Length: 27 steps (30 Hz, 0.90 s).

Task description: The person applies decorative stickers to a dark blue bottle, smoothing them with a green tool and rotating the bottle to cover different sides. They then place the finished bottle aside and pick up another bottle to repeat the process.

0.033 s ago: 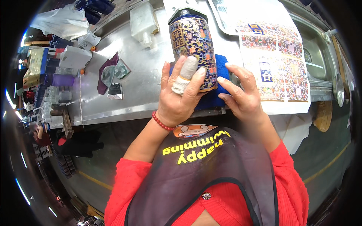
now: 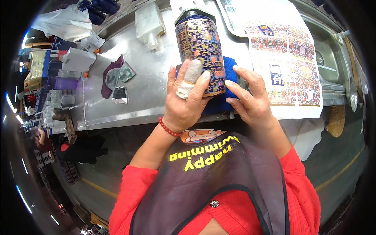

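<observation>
A dark blue bottle [image 2: 211,51] with a colourful floral and scroll pattern lies on a folded blue cloth [image 2: 231,64], its neck pointing away from me. My left hand [image 2: 182,100] has its fingers on the near left side of the bottle, and the thumb is mostly hidden by its near end. One finger wears a pale fabric finger cover [image 2: 192,74]; a red bead bracelet circles that wrist. At the bottle's right edge is my right hand [image 2: 252,96], with fingers bent and apart, holding nothing. Whether its fingertips touch the bottle is unclear.
Printed pattern sheets [image 2: 286,70] cover the right of the metal table [image 2: 145,78], beside a sink [image 2: 325,51]. A clear square bottle [image 2: 149,25] stands behind left. Dark scraps [image 2: 113,76] lie left. Boxes and glassware [image 2: 64,82] crowd the far left.
The bottle has turned slightly leftward about its length, so its lettered panel sits nearer the left edge. My left fingers have shifted a little left with it. My right hand has barely moved.
</observation>
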Each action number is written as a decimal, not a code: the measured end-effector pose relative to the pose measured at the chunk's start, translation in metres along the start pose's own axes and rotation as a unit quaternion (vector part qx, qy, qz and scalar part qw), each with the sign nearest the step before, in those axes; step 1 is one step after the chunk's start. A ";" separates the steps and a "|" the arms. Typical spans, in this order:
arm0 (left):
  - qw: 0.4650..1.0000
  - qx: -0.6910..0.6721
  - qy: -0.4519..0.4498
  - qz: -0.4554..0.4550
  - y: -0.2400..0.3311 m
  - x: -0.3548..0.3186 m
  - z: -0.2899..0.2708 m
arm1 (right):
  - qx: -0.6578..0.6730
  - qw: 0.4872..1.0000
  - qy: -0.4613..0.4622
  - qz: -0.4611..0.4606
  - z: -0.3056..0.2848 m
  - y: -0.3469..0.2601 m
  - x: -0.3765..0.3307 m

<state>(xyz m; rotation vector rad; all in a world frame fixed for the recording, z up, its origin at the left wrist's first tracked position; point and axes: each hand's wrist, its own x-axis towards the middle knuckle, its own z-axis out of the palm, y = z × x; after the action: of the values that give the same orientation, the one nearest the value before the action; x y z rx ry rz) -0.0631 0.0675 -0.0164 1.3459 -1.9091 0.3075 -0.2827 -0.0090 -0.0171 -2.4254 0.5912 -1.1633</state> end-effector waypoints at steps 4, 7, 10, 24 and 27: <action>1.000 0.007 0.005 -0.024 0.001 -0.011 -0.002 | 0.008 1.000 -0.006 -0.007 0.006 -0.002 -0.001; 0.998 0.061 -0.011 0.002 0.002 -0.015 -0.008 | 0.005 1.000 -0.009 -0.012 0.007 -0.003 -0.003; 0.997 0.068 -0.016 0.020 0.003 -0.012 -0.010 | 0.005 1.000 -0.009 -0.007 0.007 -0.003 -0.004; 0.995 0.029 -0.056 0.079 0.000 -0.002 -0.020 | 0.007 1.000 -0.005 -0.010 0.009 -0.001 -0.004; 0.999 0.014 -0.046 0.026 0.002 -0.005 -0.021 | 0.009 1.000 -0.005 -0.006 0.009 -0.001 -0.005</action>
<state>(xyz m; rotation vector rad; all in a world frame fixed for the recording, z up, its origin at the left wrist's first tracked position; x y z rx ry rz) -0.0545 0.0843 -0.0050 1.3503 -2.0252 0.3029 -0.2777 -0.0039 -0.0246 -2.4215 0.5602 -1.1550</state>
